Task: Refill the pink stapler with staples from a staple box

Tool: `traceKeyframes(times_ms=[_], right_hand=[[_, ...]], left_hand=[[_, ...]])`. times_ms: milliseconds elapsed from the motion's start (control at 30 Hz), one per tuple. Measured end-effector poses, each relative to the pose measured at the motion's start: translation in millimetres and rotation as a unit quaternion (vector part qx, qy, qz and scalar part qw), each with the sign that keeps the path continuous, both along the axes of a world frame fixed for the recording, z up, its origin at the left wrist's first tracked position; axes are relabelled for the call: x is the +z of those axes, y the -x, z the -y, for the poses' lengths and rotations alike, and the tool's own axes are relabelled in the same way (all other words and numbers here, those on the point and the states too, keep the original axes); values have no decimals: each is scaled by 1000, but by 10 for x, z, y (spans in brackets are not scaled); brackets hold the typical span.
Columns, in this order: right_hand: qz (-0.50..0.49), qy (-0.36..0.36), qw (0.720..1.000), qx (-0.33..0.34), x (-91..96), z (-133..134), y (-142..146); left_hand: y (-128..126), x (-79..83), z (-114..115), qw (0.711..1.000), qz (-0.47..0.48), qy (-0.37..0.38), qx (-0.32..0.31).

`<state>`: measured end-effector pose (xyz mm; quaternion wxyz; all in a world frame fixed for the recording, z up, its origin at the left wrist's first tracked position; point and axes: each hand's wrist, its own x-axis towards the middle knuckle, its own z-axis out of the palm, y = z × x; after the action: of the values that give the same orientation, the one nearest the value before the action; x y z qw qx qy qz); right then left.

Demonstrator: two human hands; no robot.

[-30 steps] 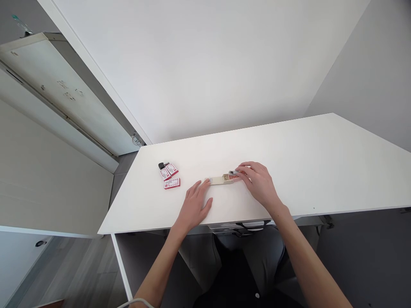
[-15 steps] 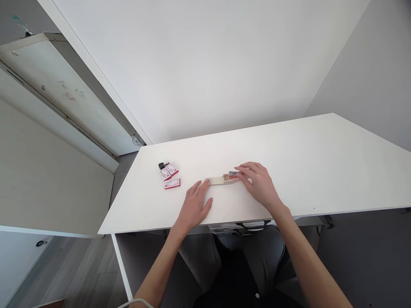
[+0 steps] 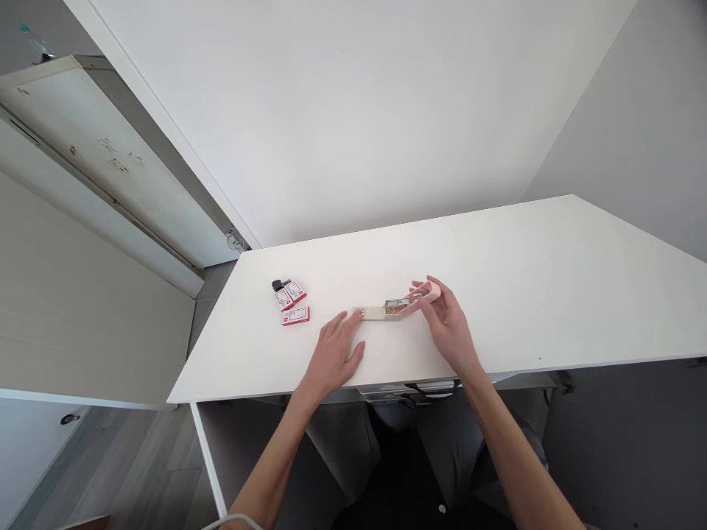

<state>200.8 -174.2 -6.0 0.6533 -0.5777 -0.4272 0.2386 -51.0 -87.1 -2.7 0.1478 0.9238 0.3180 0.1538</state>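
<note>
A stapler [image 3: 373,313] with a cream base and a pink top lies folded open on the white table [image 3: 497,280]. My left hand [image 3: 330,356] is flat on the table with its fingers stretched out. A fingertip of it touches the left end of the stapler's base. The pink top [image 3: 432,291] is tilted up at the right, gripped between the fingers and thumb of my right hand [image 3: 451,331]. Metal parts [image 3: 396,303] show at the hinge between base and top.
Several small white and pink boxes [image 3: 295,316] lie on the table's left side. A small black object [image 3: 277,285] sits behind them. A white wall [image 3: 375,110] rises behind the table, and a drawer with a dark handle [image 3: 434,387] is under its front edge.
My right hand has turned and shifted slightly, so the pink top now shows in its fingers. The metal part has moved down toward the hinge. My left hand has stayed in place.
</note>
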Motion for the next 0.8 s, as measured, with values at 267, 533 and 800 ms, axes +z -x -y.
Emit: traceKeyframes(times_ms=[267,533,800], right_hand=[[135,42,989,42,42,-210,311],[272,51,960,31,-42,-292,470],[346,52,937,-8,-171,-315,535]], left_hand=[[-5,64,24,1000,-6,6,-15],[-3,53,25,1000,-1,10,0],[4,-47,-24,999,34,-3,26]])
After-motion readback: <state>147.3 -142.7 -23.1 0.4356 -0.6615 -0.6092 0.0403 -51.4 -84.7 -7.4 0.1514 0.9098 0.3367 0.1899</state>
